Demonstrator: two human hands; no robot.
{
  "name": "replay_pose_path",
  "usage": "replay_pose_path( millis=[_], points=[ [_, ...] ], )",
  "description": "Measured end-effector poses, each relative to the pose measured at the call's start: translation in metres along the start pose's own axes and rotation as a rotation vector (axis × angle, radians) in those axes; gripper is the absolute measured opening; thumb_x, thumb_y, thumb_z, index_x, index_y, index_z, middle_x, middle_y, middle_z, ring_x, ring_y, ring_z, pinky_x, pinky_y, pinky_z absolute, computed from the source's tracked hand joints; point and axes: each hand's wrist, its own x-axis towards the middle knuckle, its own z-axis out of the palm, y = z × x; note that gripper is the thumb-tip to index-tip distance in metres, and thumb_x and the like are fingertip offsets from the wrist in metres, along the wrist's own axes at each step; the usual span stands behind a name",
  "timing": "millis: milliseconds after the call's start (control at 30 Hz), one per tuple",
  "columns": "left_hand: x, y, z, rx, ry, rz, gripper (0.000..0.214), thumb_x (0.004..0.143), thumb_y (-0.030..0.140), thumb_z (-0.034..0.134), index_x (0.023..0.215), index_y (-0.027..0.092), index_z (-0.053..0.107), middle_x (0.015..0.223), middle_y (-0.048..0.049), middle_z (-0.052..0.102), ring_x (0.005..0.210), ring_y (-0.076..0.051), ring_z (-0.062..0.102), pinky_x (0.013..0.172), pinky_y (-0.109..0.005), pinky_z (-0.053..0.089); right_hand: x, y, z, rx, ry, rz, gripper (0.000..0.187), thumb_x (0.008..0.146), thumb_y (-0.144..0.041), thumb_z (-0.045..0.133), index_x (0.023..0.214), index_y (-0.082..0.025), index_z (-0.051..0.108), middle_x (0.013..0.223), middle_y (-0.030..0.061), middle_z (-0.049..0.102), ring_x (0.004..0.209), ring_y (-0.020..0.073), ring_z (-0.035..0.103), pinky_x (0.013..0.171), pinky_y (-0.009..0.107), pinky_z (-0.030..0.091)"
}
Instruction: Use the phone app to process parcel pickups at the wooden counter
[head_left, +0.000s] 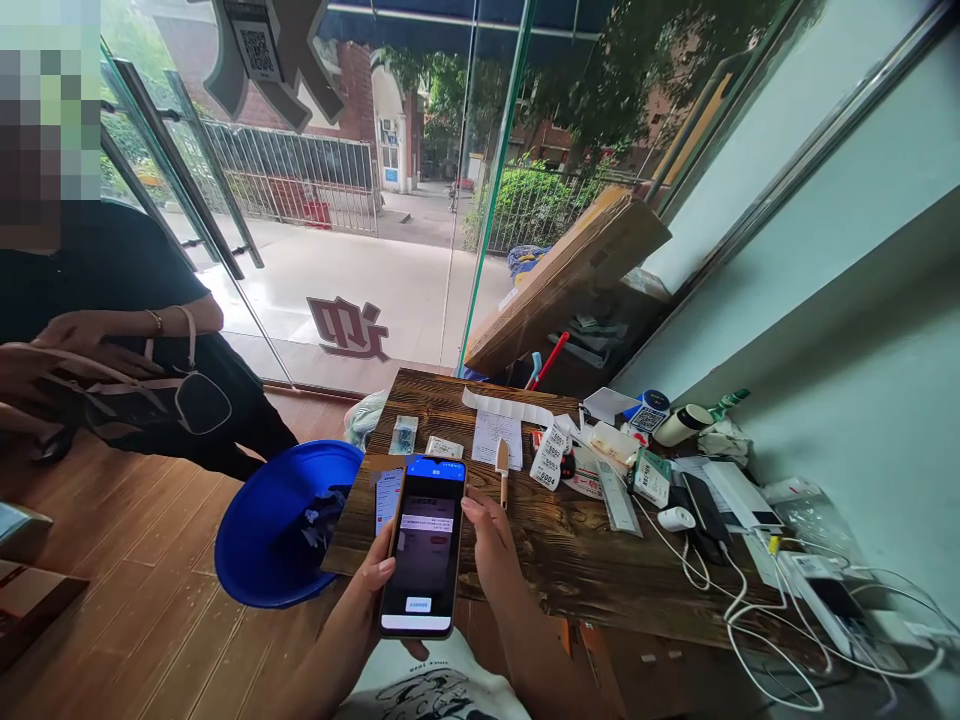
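A smartphone [424, 560] with a blue bar atop a dark screen is held upright in front of my body. My left hand [367, 575] grips its left edge, with the thumb along the side. At the upper right edge, my right hand [489, 535] is closed against the phone, its fingers partly hidden behind it. Just beyond, on the dark wooden table [577, 560], lies another phone [385, 500] with a lit screen, partly covered. A knife-like tool with a tan handle [502, 466] rests on a sheet of paper [491, 432], near strips of printed number labels [551, 458].
A blue tub [247, 555] stands left of the table. A person [112, 270] with a handbag [196, 403] is beyond it, near the glass door. White cables [739, 615], a power strip [825, 605] and small boxes [651, 478] crowd the table's right side.
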Motion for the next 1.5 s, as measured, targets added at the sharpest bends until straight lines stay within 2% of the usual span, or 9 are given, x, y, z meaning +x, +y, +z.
replay_pose_path(
  millis=[167, 267, 367, 467, 767, 933, 1200, 1367, 1500],
  points=[
    [-0.003, -0.003, 0.001, 0.026, 0.058, -0.016, 0.067, 0.079, 0.041, 0.060, 0.142, 0.035, 0.037, 0.116, -0.0076, 0.066, 0.079, -0.026, 0.069, 0.054, -0.032, 0.059, 0.011, -0.001, -0.004, -0.052, 0.111, -0.018, 0.032, 0.072, -0.050, 0.062, 0.059, -0.021, 0.063, 0.056, -0.0011, 0.057, 0.063, 0.0185, 0.052, 0.064, 0.029, 0.044],
    [-0.004, -0.004, 0.000, 0.033, 0.065, -0.011, 0.065, 0.079, 0.042, 0.061, 0.140, 0.035, 0.040, 0.118, -0.0070, 0.066, 0.084, -0.028, 0.069, 0.055, -0.032, 0.060, 0.010, 0.001, -0.003, -0.049, 0.151, -0.023, 0.035, 0.070, -0.056, 0.064, 0.061, -0.022, 0.063, 0.060, 0.0010, 0.060, 0.068, 0.0210, 0.054, 0.064, 0.030, 0.045],
    [-0.005, -0.005, -0.004, 0.008, 0.057, -0.017, 0.060, 0.080, 0.042, 0.059, 0.138, 0.037, 0.043, 0.123, -0.0053, 0.064, 0.095, -0.031, 0.067, 0.057, -0.032, 0.060, 0.006, 0.002, 0.001, -0.012, 0.118, -0.017, 0.040, 0.072, -0.061, 0.056, 0.067, -0.023, 0.066, 0.069, 0.0037, 0.065, 0.072, 0.0230, 0.057, 0.068, 0.033, 0.048],
    [-0.003, -0.006, -0.007, -0.012, 0.039, -0.019, 0.061, 0.080, 0.042, 0.059, 0.139, 0.036, 0.042, 0.124, -0.0064, 0.064, 0.102, -0.032, 0.065, 0.058, -0.032, 0.060, 0.003, 0.003, 0.005, 0.014, 0.065, -0.004, 0.038, 0.074, -0.057, 0.051, 0.066, -0.022, 0.065, 0.069, 0.0037, 0.064, 0.070, 0.0225, 0.058, 0.068, 0.033, 0.048],
    [0.005, -0.013, -0.025, -0.008, -0.046, -0.057, 0.069, 0.079, 0.045, 0.059, 0.143, 0.037, 0.034, 0.118, -0.0080, 0.066, 0.076, -0.027, 0.069, 0.052, -0.034, 0.059, -0.004, -0.001, 0.007, 0.056, 0.014, 0.019, 0.030, 0.073, -0.046, 0.051, 0.074, -0.022, 0.068, 0.072, 0.0037, 0.068, 0.071, 0.0225, 0.060, 0.068, 0.033, 0.049],
    [0.008, -0.015, -0.033, -0.020, -0.036, -0.091, 0.080, 0.072, 0.047, 0.066, 0.144, 0.036, 0.033, 0.114, -0.0079, 0.068, 0.080, -0.029, 0.068, 0.057, -0.037, 0.060, -0.005, -0.003, 0.007, 0.060, -0.032, 0.025, 0.033, 0.072, -0.045, 0.052, 0.083, -0.022, 0.072, 0.079, 0.0049, 0.071, 0.070, 0.0221, 0.062, 0.064, 0.031, 0.049],
    [0.000, -0.009, -0.006, -0.041, 0.077, -0.007, 0.070, 0.079, 0.040, 0.059, 0.144, 0.035, 0.032, 0.117, -0.0080, 0.067, 0.088, -0.030, 0.068, 0.055, -0.035, 0.060, -0.004, -0.006, 0.008, 0.047, -0.056, 0.026, 0.034, 0.070, -0.043, 0.053, 0.084, -0.018, 0.071, 0.075, 0.0051, 0.072, 0.061, 0.0215, 0.060, 0.060, 0.032, 0.048],
    [0.003, -0.016, -0.022, -0.019, 0.037, -0.008, 0.076, 0.073, 0.043, 0.065, 0.143, 0.033, 0.036, 0.111, -0.0091, 0.069, 0.095, -0.033, 0.066, 0.064, -0.041, 0.061, -0.004, -0.007, 0.010, 0.041, -0.038, 0.053, 0.034, 0.068, -0.047, 0.057, 0.083, -0.018, 0.069, 0.073, 0.0050, 0.070, 0.060, 0.0205, 0.059, 0.058, 0.032, 0.047],
    [0.007, -0.018, -0.029, -0.016, -0.001, -0.038, 0.081, 0.069, 0.045, 0.069, 0.142, 0.033, 0.038, 0.104, -0.0089, 0.071, 0.088, -0.033, 0.068, 0.057, -0.039, 0.060, -0.004, -0.009, 0.011, 0.075, -0.025, 0.050, 0.035, 0.067, -0.046, 0.055, 0.084, -0.019, 0.070, 0.078, 0.0064, 0.072, 0.064, 0.0227, 0.062, 0.062, 0.033, 0.049]
  ],
)
